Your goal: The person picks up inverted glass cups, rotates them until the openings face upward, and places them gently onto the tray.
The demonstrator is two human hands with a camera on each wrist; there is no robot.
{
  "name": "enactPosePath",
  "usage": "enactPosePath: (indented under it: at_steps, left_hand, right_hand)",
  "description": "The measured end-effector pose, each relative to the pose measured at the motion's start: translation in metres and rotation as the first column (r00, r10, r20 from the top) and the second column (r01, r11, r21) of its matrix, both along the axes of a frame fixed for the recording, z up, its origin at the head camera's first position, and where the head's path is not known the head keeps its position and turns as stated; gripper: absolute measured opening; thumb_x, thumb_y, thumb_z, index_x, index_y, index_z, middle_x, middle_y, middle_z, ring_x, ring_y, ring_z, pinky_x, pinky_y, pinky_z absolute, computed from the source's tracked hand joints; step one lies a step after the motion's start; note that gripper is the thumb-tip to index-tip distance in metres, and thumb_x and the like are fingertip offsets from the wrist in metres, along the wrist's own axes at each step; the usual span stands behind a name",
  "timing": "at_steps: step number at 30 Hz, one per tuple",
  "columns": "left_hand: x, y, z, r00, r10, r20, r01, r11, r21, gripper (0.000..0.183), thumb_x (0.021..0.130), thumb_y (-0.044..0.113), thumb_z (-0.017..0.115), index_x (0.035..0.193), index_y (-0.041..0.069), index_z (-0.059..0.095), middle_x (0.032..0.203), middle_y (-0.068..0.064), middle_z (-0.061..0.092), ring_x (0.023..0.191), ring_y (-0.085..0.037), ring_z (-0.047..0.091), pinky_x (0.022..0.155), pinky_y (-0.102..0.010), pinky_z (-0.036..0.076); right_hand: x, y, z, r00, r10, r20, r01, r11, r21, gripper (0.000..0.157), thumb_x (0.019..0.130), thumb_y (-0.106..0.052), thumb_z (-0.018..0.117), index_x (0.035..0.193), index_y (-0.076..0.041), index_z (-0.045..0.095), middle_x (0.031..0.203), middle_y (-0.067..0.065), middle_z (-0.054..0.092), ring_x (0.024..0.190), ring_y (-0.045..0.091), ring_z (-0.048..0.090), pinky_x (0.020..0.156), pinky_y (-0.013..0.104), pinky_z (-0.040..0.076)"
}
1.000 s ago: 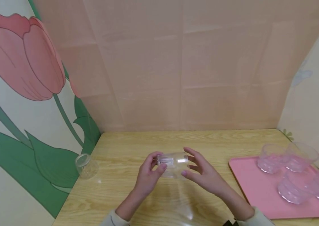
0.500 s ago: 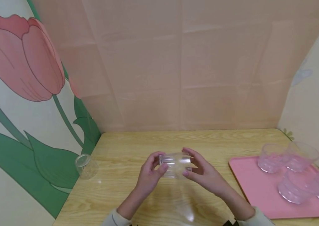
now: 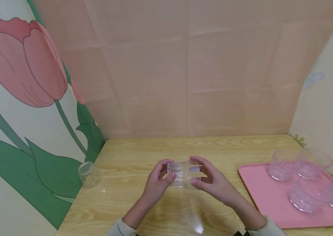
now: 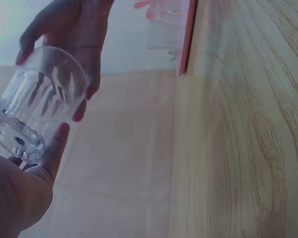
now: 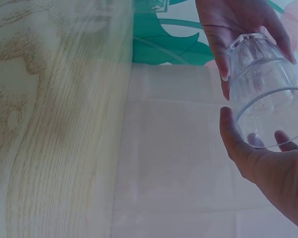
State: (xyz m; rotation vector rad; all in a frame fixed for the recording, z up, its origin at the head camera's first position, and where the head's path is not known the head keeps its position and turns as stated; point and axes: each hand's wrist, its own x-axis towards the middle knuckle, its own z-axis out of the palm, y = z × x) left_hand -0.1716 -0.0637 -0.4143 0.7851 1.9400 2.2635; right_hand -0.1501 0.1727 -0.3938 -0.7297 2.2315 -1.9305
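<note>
A clear, faceted drinking glass lies sideways in the air above the table, held between both hands. My left hand grips its thick base end, thumb in front and fingers behind. At the rim end, my right hand holds it with the thumb on the near side and fingers on the far side. In the right wrist view the open mouth of the glass faces the right hand. The left wrist view shows its heavy base between the left thumb and fingers.
Another clear glass stands at the table's left edge, by the tulip-printed wall. On the right, a pink tray carries several clear glass bowls or cups. Wood-grain tabletop lies around the hands, with a pinkish sheet behind.
The glass has turned about its length and shifted slightly right, its rim now deeper between the right thumb and fingers. Both hands have stayed nearly in place.
</note>
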Motion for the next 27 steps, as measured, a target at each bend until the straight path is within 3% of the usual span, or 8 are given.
enactPosePath:
  at_steps: [11,21,27]
  left_hand:
    - [0.0,0.001,0.001,1.0,-0.023,0.002,0.023,0.999,-0.049,0.042,0.1,0.012,0.063,0.136,-0.002,0.047,0.128,-0.025,0.057,0.113,-0.015,0.062,0.084,-0.033,0.06]
    - [-0.004,-0.004,0.001,0.997,-0.046,-0.063,0.029,0.971,-0.237,0.041,0.101,0.017,0.062,0.138,0.005,0.05,0.121,-0.021,0.061,0.092,-0.018,0.064,0.072,-0.029,0.059]
    - [-0.006,-0.005,0.001,0.991,-0.026,-0.132,-0.019,0.943,-0.332,0.043,0.1,0.018,0.065,0.139,0.006,0.051,0.127,-0.009,0.06,0.11,-0.022,0.061,0.086,-0.035,0.058]
  right_hand:
    - [0.0,0.001,-0.002,0.999,-0.015,-0.051,0.016,1.0,0.018,0.065,0.095,-0.007,0.069,0.152,-0.017,0.039,0.15,0.018,0.04,0.126,0.039,0.052,0.091,0.037,0.058]
    - [0.0,0.007,-0.001,0.987,-0.046,-0.155,0.06,0.995,0.083,0.066,0.094,-0.007,0.071,0.152,-0.019,0.041,0.147,0.013,0.045,0.125,0.035,0.052,0.095,0.035,0.055]
    - [-0.002,0.012,-0.001,0.978,-0.071,-0.196,0.099,0.986,0.135,0.067,0.094,-0.01,0.072,0.152,-0.022,0.041,0.145,0.008,0.047,0.123,0.034,0.053,0.094,0.043,0.056]
